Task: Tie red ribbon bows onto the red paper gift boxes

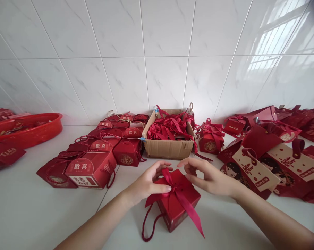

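Observation:
A red gift box (181,189) sits on the white surface before me, a dark red cord handle (153,225) hanging from its left side. Crossing its top is a shiny red ribbon (189,208), knotted in the middle with one tail trailing down the front. My left hand (149,182) is at the box's left side, its thumb pressed on the ribbon by the knot and its fingers curved behind the upper strand. Over the far right edge of the box, my right hand (205,175) has bent, parted fingers and no visible thing in them.
Behind the box stands a cardboard carton (168,148) full of red ribbons (169,126). Rows of red boxes (91,166) fill the left, beyond them a red basin (47,130). A ribboned box (211,139) and several paper gift bags (255,170) stand right. A tiled wall (167,80) rises behind.

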Available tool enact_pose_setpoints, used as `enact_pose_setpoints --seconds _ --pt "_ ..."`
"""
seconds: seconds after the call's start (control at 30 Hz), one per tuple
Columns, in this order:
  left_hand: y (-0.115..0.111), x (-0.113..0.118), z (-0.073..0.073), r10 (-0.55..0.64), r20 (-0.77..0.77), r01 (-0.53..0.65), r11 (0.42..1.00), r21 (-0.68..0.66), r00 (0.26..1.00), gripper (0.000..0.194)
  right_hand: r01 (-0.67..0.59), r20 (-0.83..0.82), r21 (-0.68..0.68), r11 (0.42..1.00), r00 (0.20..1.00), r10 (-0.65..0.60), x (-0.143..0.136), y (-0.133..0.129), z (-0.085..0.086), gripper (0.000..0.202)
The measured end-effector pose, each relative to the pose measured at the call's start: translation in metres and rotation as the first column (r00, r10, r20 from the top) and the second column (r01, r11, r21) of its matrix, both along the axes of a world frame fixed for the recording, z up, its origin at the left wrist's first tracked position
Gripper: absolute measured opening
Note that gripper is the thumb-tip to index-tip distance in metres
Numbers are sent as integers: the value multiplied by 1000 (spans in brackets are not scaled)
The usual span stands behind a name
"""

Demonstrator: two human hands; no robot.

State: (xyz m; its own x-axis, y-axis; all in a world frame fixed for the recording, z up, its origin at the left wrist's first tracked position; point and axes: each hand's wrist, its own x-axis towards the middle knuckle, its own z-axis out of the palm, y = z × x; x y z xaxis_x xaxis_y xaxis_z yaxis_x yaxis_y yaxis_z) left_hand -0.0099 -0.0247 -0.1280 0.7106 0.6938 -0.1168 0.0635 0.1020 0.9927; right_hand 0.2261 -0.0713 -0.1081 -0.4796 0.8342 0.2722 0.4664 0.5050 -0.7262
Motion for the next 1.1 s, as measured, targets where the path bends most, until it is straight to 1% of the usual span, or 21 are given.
enact_pose_setpoints --seconds 0.07,0.1,0.13,0.17,0.2,0.23,0.3,0.33,0.37,0.4,0.47,0.53,0.63,0.7,0.73,0.8,0.93,1.0,1.1 --pt "0 0 3 -16 -17 16 1000 11 1000 64 82 -37 -94 992 996 -86 10 3 -3 24" --pt "0 0 5 -36 -19 36 999 3 999 66 94 -61 -134 987 993 -103 16 4 -4 25" --pt "1 -1 6 -51 -16 51 999 -3 999 65 74 -83 -164 984 993 -88 22 4 -6 28" --pt "2 -1 7 -45 -16 45 999 -4 999 61 19 -94 -187 982 995 -37 27 4 -8 36" --pt "5 -1 8 -11 -25 11 1000 -1 1000 54 -57 -91 -207 977 995 38 32 4 -11 49" --pt "8 0 6 52 -38 -52 999 6 998 46 -132 -77 -224 966 990 117 35 3 -13 65" --pt "15 3 1 227 -39 -227 974 19 973 36 -226 -41 -249 942 974 223 36 2 -21 91" --pt "18 6 -4 300 -18 -300 954 11 954 34 -239 -37 -256 936 971 238 34 1 -26 99" --pt "20 9 -9 349 15 -349 937 -10 937 32 -245 -59 -257 935 970 238 32 0 -32 101" --pt "21 13 -14 372 42 -371 928 -27 927 32 -258 -104 -249 933 965 240 29 -1 -38 101" --pt "19 20 -24 378 70 -375 925 -56 923 33 -311 -214 -233 921 941 264 23 -2 -51 99" --pt "13 26 -31 365 70 -360 930 -75 928 34 -352 -281 -245 903 917 282 20 -4 -62 104" --pt "2 29 -35 329 72 -322 942 -100 942 33 -344 -270 -351 871 928 257 18 -7 -70 112" --pt "-1 28 -35 310 71 -302 947 -109 948 32 -333 -269 -388 859 933 240 17 -8 -71 112" --pt "-2 28 -35 306 68 -298 948 -113 950 32 -325 -268 -385 864 935 233 17 -9 -70 113" --pt "-2 27 -35 311 64 -302 946 -117 948 31 -287 -241 -350 892 948 210 15 -11 -69 119" --pt "-1 30 -37 346 88 -338 936 -99 934 27 -202 -116 -226 953 977 180 12 -14 -62 129" --pt "0 32 -40 358 99 -350 932 -91 928 26 -198 -23 -167 966 980 197 14 -15 -54 128" --pt "3 33 -45 372 103 -363 927 -95 922 26 -201 139 -138 970 966 220 18 -15 -31 125"
